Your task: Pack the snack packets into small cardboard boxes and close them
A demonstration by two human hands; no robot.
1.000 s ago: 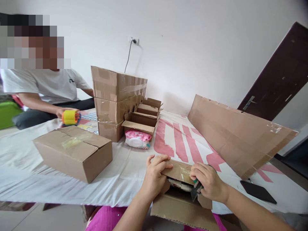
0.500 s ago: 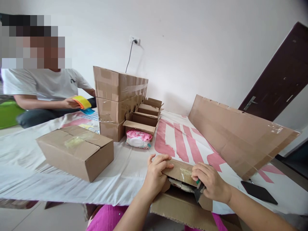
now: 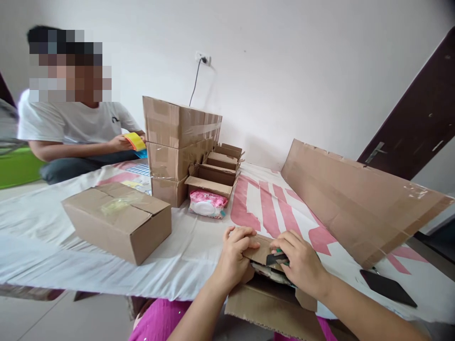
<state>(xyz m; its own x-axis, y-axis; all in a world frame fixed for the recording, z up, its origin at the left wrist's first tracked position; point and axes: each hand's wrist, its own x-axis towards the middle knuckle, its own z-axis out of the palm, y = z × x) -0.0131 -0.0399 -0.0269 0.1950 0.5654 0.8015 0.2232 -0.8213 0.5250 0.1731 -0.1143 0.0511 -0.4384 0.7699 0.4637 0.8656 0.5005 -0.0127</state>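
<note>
An opened cardboard box [image 3: 273, 308] sits at the cloth's front edge, close to my lap, its near flap folded out toward me. My left hand [image 3: 234, 255] is closed on the box's upper left edge, fingers curled over the cardboard. In my right hand [image 3: 302, 265] is a small dark-bladed cutter [image 3: 274, 259] with a green part; fingers cover most of it. Its blade lies over the taped upper flap. Something pale shows inside the opening, but I cannot make out what. Beyond my hands lies a pink pack of wet wipes [image 3: 208, 204].
A taped carton [image 3: 149, 237] sits at left, with stacked cartons [image 3: 165, 161] and open boxes [image 3: 209, 182] behind. A large cardboard sheet [image 3: 348, 203] leans at right near a black flat device [image 3: 389, 287]. Across the cloth, a person [image 3: 78, 123] holds a yellow tape roll [image 3: 135, 140].
My right hand has moved left along the box, bringing the blade up onto the flap. My left hand keeps its hold. The other person has moved the tape roll toward the stacked cartons.
</note>
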